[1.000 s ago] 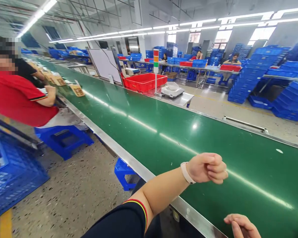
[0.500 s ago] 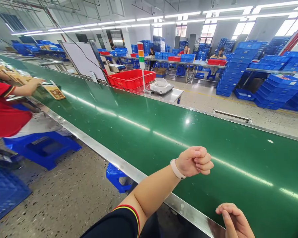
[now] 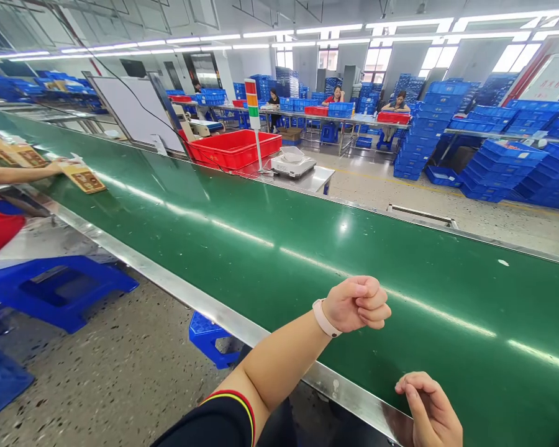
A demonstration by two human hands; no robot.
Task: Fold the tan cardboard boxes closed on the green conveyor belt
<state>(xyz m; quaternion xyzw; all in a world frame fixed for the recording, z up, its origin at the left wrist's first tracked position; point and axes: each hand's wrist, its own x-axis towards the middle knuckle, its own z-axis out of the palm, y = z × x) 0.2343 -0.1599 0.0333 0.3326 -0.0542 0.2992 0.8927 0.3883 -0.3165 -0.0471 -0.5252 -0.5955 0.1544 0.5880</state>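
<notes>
My left hand (image 3: 356, 304) is curled into a fist and rests on the green conveyor belt (image 3: 242, 211), a pale band on its wrist. Nothing shows inside the fist. My right hand (image 3: 431, 413) sits at the bottom edge, over the belt's steel rim (image 3: 168, 285), fingers curled in with nothing visible in them. The belt around both hands is bare. Far left, a co-worker's arm (image 3: 23, 172) reaches to a flat brown carton (image 3: 84, 180) on the belt.
A red crate (image 3: 233, 149), a scale (image 3: 292, 163) and a signal light pole (image 3: 251, 99) stand across the belt. Blue stools (image 3: 51, 292) sit on the floor at left. Stacks of blue crates (image 3: 507, 161) fill the right back, where people sit at tables.
The view has swung right, so the co-worker in red has slid out at left. Their hand now reaches the brown carton. My left fist holds still; my right hand shows more.
</notes>
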